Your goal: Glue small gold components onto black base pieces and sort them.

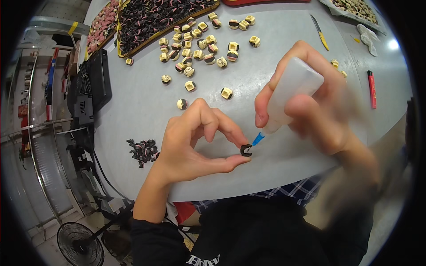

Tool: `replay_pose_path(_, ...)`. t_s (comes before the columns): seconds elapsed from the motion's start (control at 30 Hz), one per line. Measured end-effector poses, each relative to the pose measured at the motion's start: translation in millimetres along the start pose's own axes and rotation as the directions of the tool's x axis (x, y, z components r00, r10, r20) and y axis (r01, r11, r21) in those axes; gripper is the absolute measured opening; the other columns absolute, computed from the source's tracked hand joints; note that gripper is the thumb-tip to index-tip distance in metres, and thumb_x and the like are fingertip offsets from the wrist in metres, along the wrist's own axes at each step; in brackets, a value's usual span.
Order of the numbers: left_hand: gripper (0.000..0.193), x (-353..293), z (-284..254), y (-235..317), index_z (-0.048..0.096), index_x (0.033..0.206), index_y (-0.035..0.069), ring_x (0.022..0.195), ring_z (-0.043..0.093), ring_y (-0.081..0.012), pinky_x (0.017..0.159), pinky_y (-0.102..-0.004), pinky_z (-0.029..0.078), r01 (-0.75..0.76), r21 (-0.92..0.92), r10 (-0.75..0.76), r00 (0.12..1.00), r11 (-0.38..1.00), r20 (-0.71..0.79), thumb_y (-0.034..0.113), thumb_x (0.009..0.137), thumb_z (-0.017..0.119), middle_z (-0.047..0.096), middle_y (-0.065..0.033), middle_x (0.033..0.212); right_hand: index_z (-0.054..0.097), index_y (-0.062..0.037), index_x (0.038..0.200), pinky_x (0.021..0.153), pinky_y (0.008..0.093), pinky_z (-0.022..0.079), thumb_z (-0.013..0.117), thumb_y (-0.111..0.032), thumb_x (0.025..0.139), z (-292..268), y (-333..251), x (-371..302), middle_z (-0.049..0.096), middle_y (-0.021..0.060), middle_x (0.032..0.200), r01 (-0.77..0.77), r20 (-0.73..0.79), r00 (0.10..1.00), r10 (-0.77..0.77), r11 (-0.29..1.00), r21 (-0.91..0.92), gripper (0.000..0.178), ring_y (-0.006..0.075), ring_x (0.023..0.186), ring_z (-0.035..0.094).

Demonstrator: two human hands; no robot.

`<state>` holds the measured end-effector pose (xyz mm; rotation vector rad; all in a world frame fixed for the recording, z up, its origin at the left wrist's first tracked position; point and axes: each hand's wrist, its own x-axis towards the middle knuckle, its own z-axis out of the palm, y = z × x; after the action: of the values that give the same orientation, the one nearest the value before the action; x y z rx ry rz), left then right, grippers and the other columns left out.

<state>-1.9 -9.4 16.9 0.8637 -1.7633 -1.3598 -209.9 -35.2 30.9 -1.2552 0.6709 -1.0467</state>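
Between thumb and fingertip, my left hand point(191, 142) pinches a small black C-shaped piece point(245, 150) above the table's near part. My right hand point(310, 93) is wrapped round a translucent white squeeze bottle point(295, 84), tilted downward. Its blue nozzle tip point(258, 138) points at the black piece and is at or very close to its upper edge; I cannot tell if they touch. Left of my left wrist lies a small pile of similar black pieces point(144, 150), some with pink. Beyond my hands stand many small cream-and-black pieces point(190, 85) with square hollows.
A tray of black pieces point(164, 17) stands at the far left, beside a tray of pink pieces point(101, 29). A yellow-handled knife point(320, 33), a red marker point(372, 90) and a crumpled white tissue point(367, 40) lie on the right. A black fan point(80, 244) stands at lower left.
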Motion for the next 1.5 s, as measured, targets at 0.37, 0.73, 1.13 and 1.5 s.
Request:
replay_pose_path(0.37, 0.053, 0, -1, 0, 0.030, 0.072, 0.010, 0.078, 0.063, -0.0166, 0.068, -0.0272, 0.054, 0.000, 0.007, 0.000, 1.000, 1.000, 0.015, -0.003, 0.060, 0.079, 0.063, -0.0142, 0.079, 0.043, -0.0038, 0.093, 0.061, 0.0260, 0.047, 0.060, -0.032, 0.081, -1, 5, 0, 0.061, 0.0163, 0.072, 0.047, 0.018, 0.999, -0.046, 0.998, -0.030, 0.035, 0.0159, 0.067, 0.060)
replay_pose_path(0.73, 0.053, -1, -4, -1, 0.031, 0.075, 0.010, 0.076, 0.062, -0.0157, 0.069, -0.0266, 0.051, -0.026, 0.053, 0.029, 0.999, 0.998, -0.042, -0.005, 0.059, 0.078, 0.063, -0.0129, 0.082, 0.045, -0.0034, 0.100, 0.067, 0.0229, 0.046, 0.056, -0.031, 0.089, -37, -16, 14, 0.060, 0.0106, 0.085, 0.231, -0.080, 0.966, -0.247, 0.959, -0.166, 0.032, 0.0101, 0.076, 0.057)
replay_pose_path(1.13, 0.045, -3, -6, 7, 0.033, 0.075, 0.009, 0.077, 0.060, -0.0154, 0.071, -0.0268, 0.051, -0.077, 0.169, 0.096, 0.989, 0.983, -0.110, -0.005, 0.062, 0.074, 0.061, -0.0121, 0.083, 0.049, 0.0000, 0.096, 0.065, 0.0266, 0.044, 0.071, -0.025, 0.077, -113, -8, 25, 0.058, 0.0072, 0.089, -0.081, -0.253, 0.895, -0.367, 0.423, -0.902, 0.038, 0.0124, 0.072, 0.053)
replay_pose_path(1.5, 0.048, -3, -5, 4, 0.034, 0.079, 0.010, 0.078, 0.055, -0.0139, 0.073, -0.0282, 0.047, 0.021, 0.072, -0.011, 0.992, 0.997, -0.128, -0.009, 0.060, 0.073, 0.057, -0.0096, 0.083, 0.054, -0.0006, 0.075, 0.057, 0.0263, 0.044, 0.074, -0.021, 0.071, -104, -37, 1, 0.055, 0.0045, 0.068, -0.540, -0.512, 0.833, 0.208, 0.108, -0.835, 0.030, 0.0134, 0.064, 0.054)
